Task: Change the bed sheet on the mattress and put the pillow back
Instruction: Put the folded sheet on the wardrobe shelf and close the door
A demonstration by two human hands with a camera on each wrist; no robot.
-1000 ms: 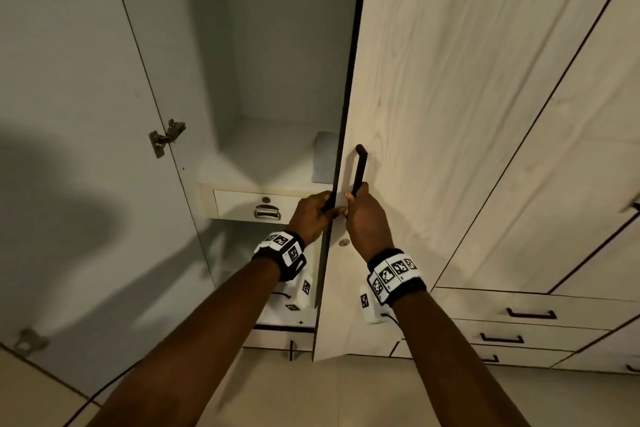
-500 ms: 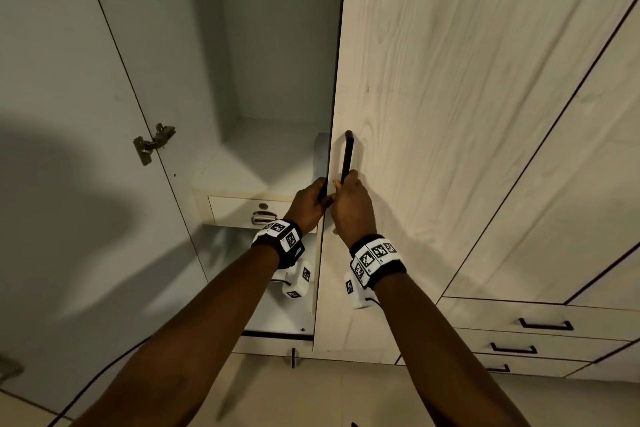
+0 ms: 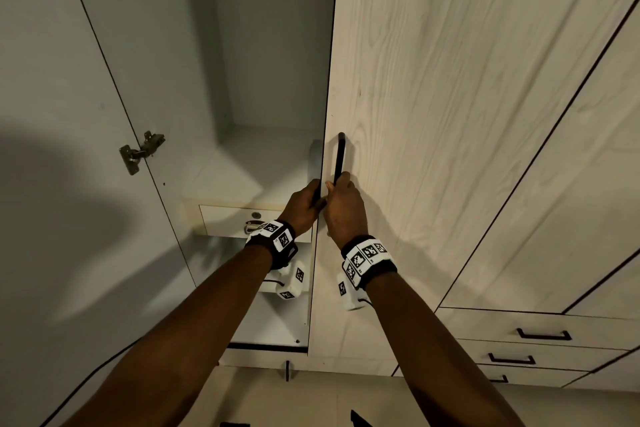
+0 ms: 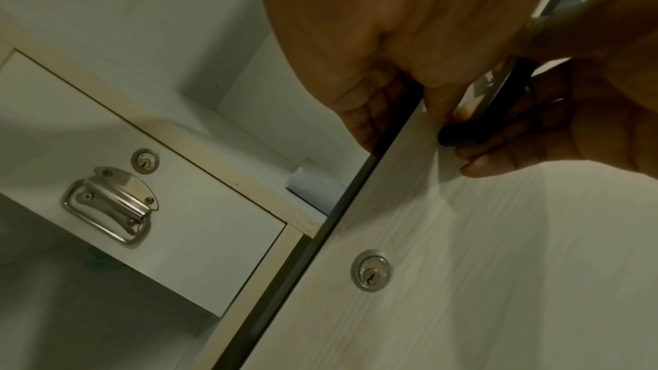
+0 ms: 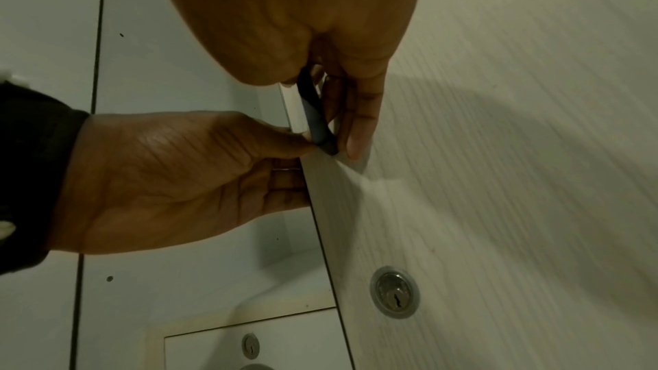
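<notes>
No sheet, mattress or pillow is in view. I face a pale wood-grain wardrobe door (image 3: pixel 450 114) that stands ajar. My right hand (image 3: pixel 341 208) grips the lower end of its black bar handle (image 3: pixel 339 156). The right wrist view shows the fingers (image 5: pixel 356 128) wrapped round the handle (image 5: pixel 317 120). My left hand (image 3: pixel 304 206) holds the door's free edge just beside it. Its fingers curl behind the edge (image 4: pixel 302 277) and the thumb (image 5: pixel 284 137) lies at the front by the handle's foot.
Inside the wardrobe is a bare white shelf (image 3: pixel 242 166) above a locked drawer (image 4: pixel 160 207) with a chrome pull (image 4: pixel 110 204). The left door (image 3: pixel 69 184) hangs wide open on its hinge (image 3: pixel 140 151). A round lock (image 4: pixel 370 273) sits below the handle. Drawers (image 3: pixel 540 334) are at lower right.
Both hands keep the same hold on the door. The view has tilted a little, so hands and handle sit higher in the picture; the gap looks about the same.
</notes>
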